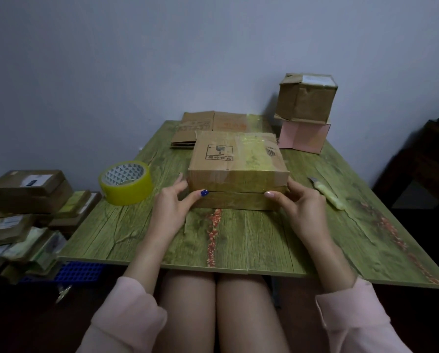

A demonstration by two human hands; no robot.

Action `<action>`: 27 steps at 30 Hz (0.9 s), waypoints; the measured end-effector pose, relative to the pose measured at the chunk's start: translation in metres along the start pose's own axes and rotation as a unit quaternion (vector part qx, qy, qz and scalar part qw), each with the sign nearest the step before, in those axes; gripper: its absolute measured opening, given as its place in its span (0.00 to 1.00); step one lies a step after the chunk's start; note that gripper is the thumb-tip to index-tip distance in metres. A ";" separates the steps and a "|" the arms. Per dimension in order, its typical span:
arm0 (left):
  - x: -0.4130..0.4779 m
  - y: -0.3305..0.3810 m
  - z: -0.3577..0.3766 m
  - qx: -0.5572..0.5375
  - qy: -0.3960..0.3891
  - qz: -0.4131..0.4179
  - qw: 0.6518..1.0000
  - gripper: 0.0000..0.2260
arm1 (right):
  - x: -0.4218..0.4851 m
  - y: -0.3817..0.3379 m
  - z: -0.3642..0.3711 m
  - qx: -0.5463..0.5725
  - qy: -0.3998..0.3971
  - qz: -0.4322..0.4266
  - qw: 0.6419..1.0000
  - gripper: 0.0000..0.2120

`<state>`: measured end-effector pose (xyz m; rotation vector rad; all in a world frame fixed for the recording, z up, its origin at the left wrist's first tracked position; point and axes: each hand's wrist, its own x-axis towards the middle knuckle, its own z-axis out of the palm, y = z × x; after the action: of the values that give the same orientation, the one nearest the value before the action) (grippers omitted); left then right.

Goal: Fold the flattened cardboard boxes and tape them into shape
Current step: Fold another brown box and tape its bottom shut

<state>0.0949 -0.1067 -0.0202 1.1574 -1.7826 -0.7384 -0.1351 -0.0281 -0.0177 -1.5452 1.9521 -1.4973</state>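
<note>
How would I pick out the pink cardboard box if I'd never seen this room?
Start at the green wood-grain table and look past the flat taped brown cardboard box that the left hand and right hand hold, to the far right corner. There the pink cardboard box sits under a crumpled brown cardboard cube; it is the only pink box in view.

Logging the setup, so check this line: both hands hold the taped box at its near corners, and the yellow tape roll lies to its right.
Wrong on the side. The head view shows the yellow tape roll lying to the left of the taped box. The left hand and right hand do hold its near corners.
</note>
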 end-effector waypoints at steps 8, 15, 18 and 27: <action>-0.006 0.003 -0.001 0.025 0.003 0.042 0.999 0.16 | -0.014 -0.006 -0.004 -0.104 0.014 -0.133 0.986 0.45; -0.017 0.004 -0.012 0.107 0.042 0.120 0.986 0.39 | -0.015 -0.008 -0.015 -0.037 -0.022 -0.134 0.990 0.32; -0.011 -0.001 -0.013 0.149 0.014 0.238 0.960 0.38 | -0.011 -0.008 -0.015 -0.004 -0.035 -0.120 0.992 0.31; 0.002 -0.004 -0.021 -0.018 -0.066 0.205 0.976 0.25 | -0.005 0.004 -0.015 0.098 -0.078 -0.106 0.986 0.28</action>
<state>0.1146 -0.1108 -0.0130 0.6927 -2.0244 -0.6062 -0.1462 -0.0158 -0.0164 -1.7663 1.5460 -1.5419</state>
